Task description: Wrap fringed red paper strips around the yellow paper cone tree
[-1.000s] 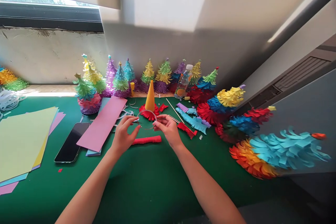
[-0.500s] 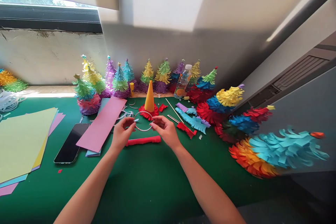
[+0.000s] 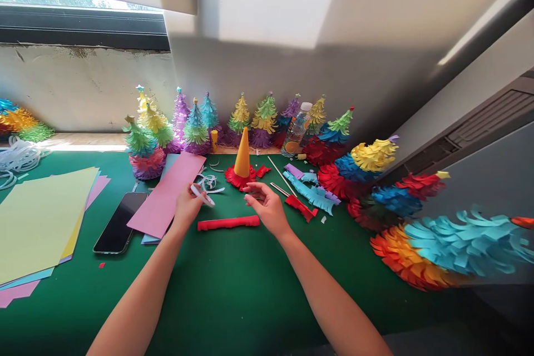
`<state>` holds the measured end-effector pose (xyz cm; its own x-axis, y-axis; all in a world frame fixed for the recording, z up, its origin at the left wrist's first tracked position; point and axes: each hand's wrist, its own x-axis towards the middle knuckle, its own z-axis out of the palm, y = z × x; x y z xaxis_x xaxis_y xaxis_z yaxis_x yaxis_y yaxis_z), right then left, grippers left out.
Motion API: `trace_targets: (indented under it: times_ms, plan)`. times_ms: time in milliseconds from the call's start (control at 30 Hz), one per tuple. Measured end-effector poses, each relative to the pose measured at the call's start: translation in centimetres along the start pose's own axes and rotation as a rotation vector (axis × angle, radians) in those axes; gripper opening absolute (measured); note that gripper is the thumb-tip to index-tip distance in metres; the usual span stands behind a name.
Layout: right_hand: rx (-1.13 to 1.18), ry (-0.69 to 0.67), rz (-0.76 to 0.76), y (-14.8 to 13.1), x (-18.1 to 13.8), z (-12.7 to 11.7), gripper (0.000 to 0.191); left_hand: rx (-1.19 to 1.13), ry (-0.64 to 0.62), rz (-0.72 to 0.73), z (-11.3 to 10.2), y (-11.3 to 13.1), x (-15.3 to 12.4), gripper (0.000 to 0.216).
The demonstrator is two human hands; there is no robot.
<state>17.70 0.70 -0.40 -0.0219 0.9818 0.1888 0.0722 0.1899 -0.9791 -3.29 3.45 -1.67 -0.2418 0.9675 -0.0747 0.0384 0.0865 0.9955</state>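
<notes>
A thin white roll of tape [image 3: 202, 195] is pinched in my left hand [image 3: 187, 208], seen almost edge-on, over the pink paper's right edge. To the right, my right hand [image 3: 268, 208] hovers with fingers curved and apart, holding nothing. Between and just below the hands lies a rolled red paper strip [image 3: 228, 223] on the green table. Behind them a yellow paper cone [image 3: 241, 156] stands upright, with red fringed paper [image 3: 238, 179] round its base.
Pink paper [image 3: 171, 194] and a phone [image 3: 120, 222] lie left, beside stacked coloured sheets [image 3: 41, 217]. Fringed paper trees [image 3: 265, 114] and a bottle [image 3: 295, 130] line the back. Scissors [image 3: 280, 189], a thin stick [image 3: 282, 176] and blue fringed strips [image 3: 311, 192] lie right.
My right hand has let go of the tape roll, which both hands held before. My left hand has turned it from face-on to nearly edge-on. The view has shifted slightly.
</notes>
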Motion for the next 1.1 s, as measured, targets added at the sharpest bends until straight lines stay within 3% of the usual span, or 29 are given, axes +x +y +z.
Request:
trace_targets:
  times_ms: [200, 467, 633, 833, 1100]
  plan:
    - [-0.014, -0.006, 0.002, -0.1, 0.0, 0.0, 0.031, 0.02, 0.011, -0.12, 0.0, -0.3, 0.4, 0.023]
    - [0.012, -0.006, -0.008, -0.2, -0.1, 0.1, 0.03, 0.065, 0.034, -0.057, -0.1, -1.2, 1.4, 0.02]
    - [0.005, -0.017, -0.002, -0.3, -0.2, 0.1, 0.029, 0.366, -0.04, 0.117, -0.3, -1.5, 1.4, 0.016]
    - [-0.043, -0.055, -0.005, -0.5, -0.3, 0.2, 0.027, 0.843, 0.008, 0.531, -0.5, -3.1, 1.0, 0.03]
    - [-0.098, -0.091, -0.024, -0.6, -0.5, 0.2, 0.025, 1.019, 0.115, 0.551, -2.0, -2.3, 2.1, 0.037]
